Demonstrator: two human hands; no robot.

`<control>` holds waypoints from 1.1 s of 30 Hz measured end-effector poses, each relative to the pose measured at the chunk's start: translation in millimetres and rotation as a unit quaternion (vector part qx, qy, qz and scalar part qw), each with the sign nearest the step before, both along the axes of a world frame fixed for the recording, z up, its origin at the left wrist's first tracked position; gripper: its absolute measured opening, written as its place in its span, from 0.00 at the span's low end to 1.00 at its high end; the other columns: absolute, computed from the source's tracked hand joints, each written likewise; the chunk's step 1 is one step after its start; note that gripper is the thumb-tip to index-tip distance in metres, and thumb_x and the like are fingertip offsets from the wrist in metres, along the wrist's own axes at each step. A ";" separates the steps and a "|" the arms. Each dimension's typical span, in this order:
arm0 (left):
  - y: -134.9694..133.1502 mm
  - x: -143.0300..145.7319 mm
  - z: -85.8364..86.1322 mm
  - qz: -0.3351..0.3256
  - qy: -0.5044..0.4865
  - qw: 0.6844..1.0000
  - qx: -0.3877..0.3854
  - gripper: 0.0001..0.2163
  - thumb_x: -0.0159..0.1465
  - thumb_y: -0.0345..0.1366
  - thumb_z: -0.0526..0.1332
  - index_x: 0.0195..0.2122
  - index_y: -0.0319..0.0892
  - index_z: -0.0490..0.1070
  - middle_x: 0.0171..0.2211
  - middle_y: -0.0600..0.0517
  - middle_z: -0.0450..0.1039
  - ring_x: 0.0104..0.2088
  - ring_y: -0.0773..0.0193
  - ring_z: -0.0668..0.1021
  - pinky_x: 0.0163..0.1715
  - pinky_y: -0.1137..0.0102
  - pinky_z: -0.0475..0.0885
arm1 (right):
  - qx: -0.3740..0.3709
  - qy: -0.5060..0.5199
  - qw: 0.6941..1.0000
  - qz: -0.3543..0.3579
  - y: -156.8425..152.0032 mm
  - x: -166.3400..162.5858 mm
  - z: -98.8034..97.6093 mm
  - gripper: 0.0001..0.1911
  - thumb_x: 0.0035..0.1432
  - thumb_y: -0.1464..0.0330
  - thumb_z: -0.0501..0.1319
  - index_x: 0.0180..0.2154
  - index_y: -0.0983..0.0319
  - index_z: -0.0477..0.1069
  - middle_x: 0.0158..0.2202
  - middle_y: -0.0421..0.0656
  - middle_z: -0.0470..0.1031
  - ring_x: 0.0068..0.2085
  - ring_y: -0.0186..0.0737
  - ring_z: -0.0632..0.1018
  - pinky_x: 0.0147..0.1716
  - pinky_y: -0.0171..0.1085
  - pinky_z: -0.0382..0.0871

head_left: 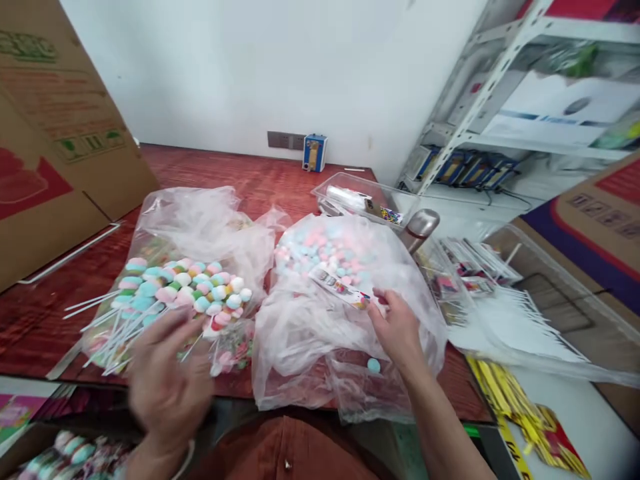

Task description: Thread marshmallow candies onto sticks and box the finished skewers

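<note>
My right hand [397,327] is closed on one end of a printed wrapper [340,287], white with coloured print. It holds the wrapper above a large clear plastic bag [295,347] of loose pink and blue marshmallows [325,250]. My left hand [170,373] is blurred by motion; its fingers look apart, with nothing seen in them. It hovers at the near side of a pile of marshmallow skewers [185,287] on white sticks, which lie on another plastic bag [195,207]. A small clear packet [235,347] with pink and green bits lies beside the pile.
A cardboard box [65,133] stands at the left. Behind the bag are a clear tray [345,183] and a steel flask [421,227]. At the right, a clear bin [530,333] holds white sticks and printed wrappers. Below left, a box contains more marshmallow skewers [75,453].
</note>
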State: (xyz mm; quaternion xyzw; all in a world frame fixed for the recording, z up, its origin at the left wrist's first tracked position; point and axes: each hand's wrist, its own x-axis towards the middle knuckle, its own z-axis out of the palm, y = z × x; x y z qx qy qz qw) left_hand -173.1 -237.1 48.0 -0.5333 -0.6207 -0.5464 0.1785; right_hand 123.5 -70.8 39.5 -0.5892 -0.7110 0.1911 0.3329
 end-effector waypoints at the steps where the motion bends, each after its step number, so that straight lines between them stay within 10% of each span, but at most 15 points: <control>1: 17.1 21.4 3.6 -0.056 -0.001 0.998 -0.005 0.17 0.61 0.27 0.63 0.50 0.46 0.73 0.53 0.47 0.71 0.54 0.52 0.74 0.58 0.52 0.66 | 0.003 -0.011 1.000 -0.016 11.0 0.8 -6.7 0.18 0.57 0.61 0.60 0.45 0.64 0.73 0.45 0.52 0.78 0.44 0.49 0.77 0.40 0.43 0.69; 7: 80.8 117.8 8.0 -0.311 -0.177 0.925 -0.127 0.11 0.66 0.31 0.58 0.48 0.46 0.74 0.50 0.48 0.74 0.52 0.58 0.75 0.54 0.61 0.71 | -0.011 -0.049 0.999 -0.013 36.5 -9.3 -34.8 0.10 0.54 0.65 0.61 0.38 0.62 0.72 0.28 0.42 0.78 0.28 0.41 0.77 0.29 0.35 0.66; 15: 118.0 157.1 -15.2 -0.388 -0.656 0.550 -0.342 0.13 0.62 0.39 0.65 0.44 0.36 0.76 0.43 0.43 0.79 0.39 0.61 0.80 0.43 0.66 0.74 | 0.060 -0.159 0.982 0.084 31.9 -6.4 -2.0 0.11 0.62 0.73 0.53 0.28 0.60 0.69 0.30 0.47 0.77 0.35 0.45 0.75 0.39 0.41 0.61; 22: 141.4 175.7 -13.0 -0.466 -0.809 0.317 -0.168 0.13 0.58 0.38 0.71 0.42 0.40 0.76 0.41 0.48 0.78 0.42 0.64 0.79 0.47 0.66 0.73 | 0.138 -0.151 0.947 0.246 25.7 4.3 47.2 0.12 0.65 0.74 0.49 0.32 0.59 0.68 0.28 0.41 0.73 0.32 0.40 0.73 0.53 0.45 0.59; 25: 147.2 177.4 -13.4 -0.471 -0.822 0.299 -0.118 0.14 0.58 0.36 0.71 0.45 0.43 0.76 0.41 0.50 0.78 0.42 0.64 0.78 0.48 0.64 0.73 | 0.101 -0.070 0.953 0.279 20.3 14.1 67.9 0.12 0.67 0.71 0.50 0.31 0.58 0.67 0.29 0.40 0.73 0.34 0.40 0.73 0.46 0.41 0.65; 30: 145.1 177.0 -7.1 -0.396 -0.822 0.397 -0.099 0.08 0.56 0.32 0.72 0.37 0.39 0.78 0.36 0.52 0.78 0.37 0.67 0.79 0.40 0.70 0.73 | -0.007 0.115 0.978 0.172 10.8 17.3 63.7 0.05 0.63 0.64 0.61 0.37 0.58 0.71 0.35 0.41 0.75 0.39 0.42 0.75 0.39 0.37 0.68; 33: 140.2 178.5 1.4 -0.367 -0.818 0.435 -0.079 0.11 0.51 0.31 0.75 0.34 0.38 0.78 0.35 0.51 0.79 0.37 0.66 0.79 0.41 0.71 0.73 | -0.073 0.287 0.949 0.109 -0.2 6.7 40.6 0.17 0.57 0.60 0.67 0.47 0.57 0.71 0.43 0.42 0.77 0.42 0.42 0.77 0.42 0.38 0.71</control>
